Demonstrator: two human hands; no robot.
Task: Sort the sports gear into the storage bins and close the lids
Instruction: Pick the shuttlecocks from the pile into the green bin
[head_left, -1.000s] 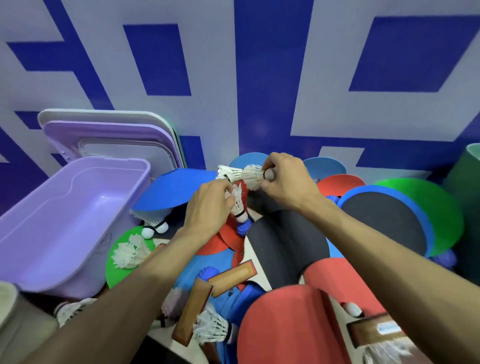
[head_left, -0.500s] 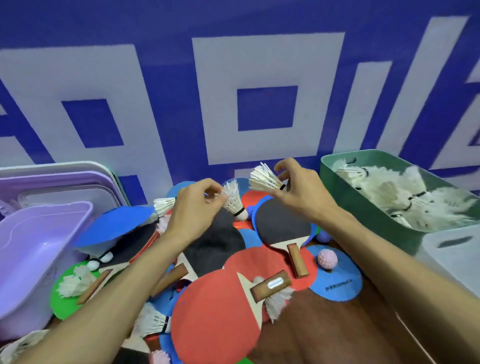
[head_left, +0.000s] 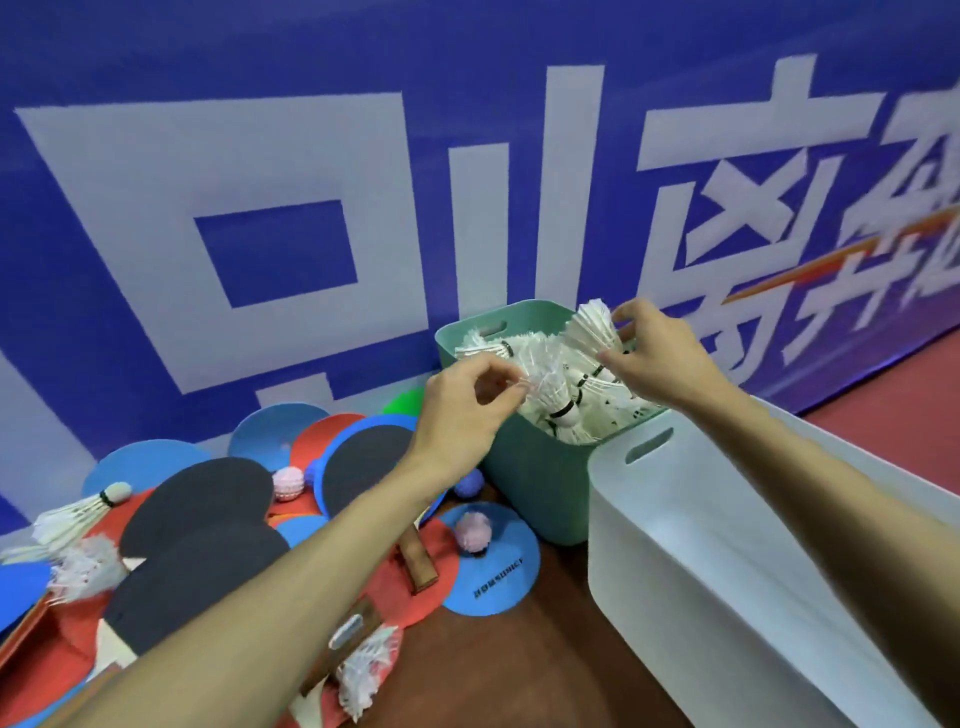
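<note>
I am swinging across from the paddles (head_left: 208, 499) to the green bin (head_left: 524, 467), my left hand (head_left: 462, 410) pinching one shuttlecock (head_left: 550, 387) and my right hand (head_left: 662, 358) a second shuttlecock (head_left: 595, 327) above the heap (head_left: 610, 410) inside. Featherlight and crushable, I judge, so gentle fingertip pinches are suiting them.

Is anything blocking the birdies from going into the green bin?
Nothing visible does. The green bin is open on top. The left hand holds one shuttlecock and the right hand holds another shuttlecock, just above the pile inside.
</note>
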